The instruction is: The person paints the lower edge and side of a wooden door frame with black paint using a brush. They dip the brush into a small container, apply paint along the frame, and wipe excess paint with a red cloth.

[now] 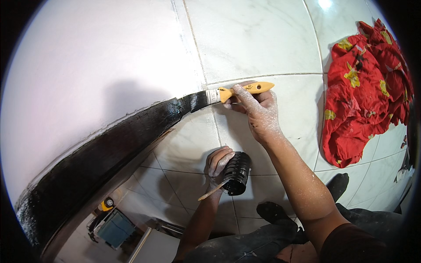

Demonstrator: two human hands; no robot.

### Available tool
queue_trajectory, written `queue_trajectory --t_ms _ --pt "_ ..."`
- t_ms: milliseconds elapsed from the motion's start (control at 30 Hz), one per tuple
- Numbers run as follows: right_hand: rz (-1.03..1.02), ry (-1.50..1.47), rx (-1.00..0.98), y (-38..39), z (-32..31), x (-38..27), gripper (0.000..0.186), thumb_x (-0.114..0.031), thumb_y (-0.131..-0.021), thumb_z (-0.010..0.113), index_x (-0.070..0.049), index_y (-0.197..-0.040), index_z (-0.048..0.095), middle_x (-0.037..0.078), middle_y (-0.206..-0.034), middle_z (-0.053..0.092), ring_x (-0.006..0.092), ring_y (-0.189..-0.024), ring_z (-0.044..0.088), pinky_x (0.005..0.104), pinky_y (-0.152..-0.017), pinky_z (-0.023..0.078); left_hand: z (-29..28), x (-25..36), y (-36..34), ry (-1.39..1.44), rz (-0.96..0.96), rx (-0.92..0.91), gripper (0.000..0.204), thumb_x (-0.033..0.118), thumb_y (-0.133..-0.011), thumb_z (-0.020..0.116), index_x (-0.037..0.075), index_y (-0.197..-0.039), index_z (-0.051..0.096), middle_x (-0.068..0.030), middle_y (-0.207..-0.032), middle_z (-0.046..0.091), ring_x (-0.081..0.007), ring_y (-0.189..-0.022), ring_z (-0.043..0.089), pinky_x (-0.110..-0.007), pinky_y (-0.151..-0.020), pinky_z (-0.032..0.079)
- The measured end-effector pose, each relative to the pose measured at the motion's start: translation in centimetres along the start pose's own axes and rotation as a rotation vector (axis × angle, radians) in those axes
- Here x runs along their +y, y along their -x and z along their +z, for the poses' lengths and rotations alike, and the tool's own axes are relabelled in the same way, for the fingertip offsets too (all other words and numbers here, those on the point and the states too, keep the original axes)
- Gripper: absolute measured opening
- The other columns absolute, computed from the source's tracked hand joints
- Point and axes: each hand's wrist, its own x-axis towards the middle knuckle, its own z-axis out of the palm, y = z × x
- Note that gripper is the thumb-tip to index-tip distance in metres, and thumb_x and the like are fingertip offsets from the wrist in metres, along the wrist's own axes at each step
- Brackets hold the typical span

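Observation:
My right hand (258,109), dusted with white powder, grips a yellow-handled paintbrush (245,90). Its bristle end rests at the right end of a long black painted band (96,144) that runs along the edge of a white surface (87,52). Below, my left hand (218,164) holds a ribbed black container (237,173) from the left side, with a thin wooden stick (208,193) leaning out at its lower rim.
A red floral cloth (359,96) lies crumpled on the white tiles (254,39) at the right. My dark-socked feet (269,212) are low in view. A teal box (116,228) and a yellow-black object (105,204) are at the lower left.

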Motion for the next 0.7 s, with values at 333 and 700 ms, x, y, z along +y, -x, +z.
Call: queue_trajectory --t_ms 333,700 --pt "-0.068 0.110 0.060 0.1 0.4 -0.7 0.032 -0.020 -0.102 0.079 0.007 -0.115 0.072 0.016 -0.099 0.079 0.0181 -0.086 0.077 0.0318 -0.079 0.065 -0.1 0.2 -0.1 -0.018 -0.006 -0.006 0.048 0.020 -0.075 0.089 0.010 -0.119 0.073 -0.0074 -0.120 0.073 -0.0303 -0.112 0.073 -0.043 -0.102 0.058" --pt "-0.172 0.312 0.096 -0.7 -0.4 0.8 0.036 -0.027 -0.101 0.080 0.008 -0.107 0.074 0.014 -0.088 0.078 0.0148 -0.079 0.076 0.0287 -0.070 0.060 -0.3 0.4 -0.1 -0.032 -0.018 -0.019 0.049 0.020 -0.075 0.089 0.010 -0.120 0.073 -0.0066 -0.120 0.073 -0.0295 -0.113 0.073 -0.042 -0.103 0.058"
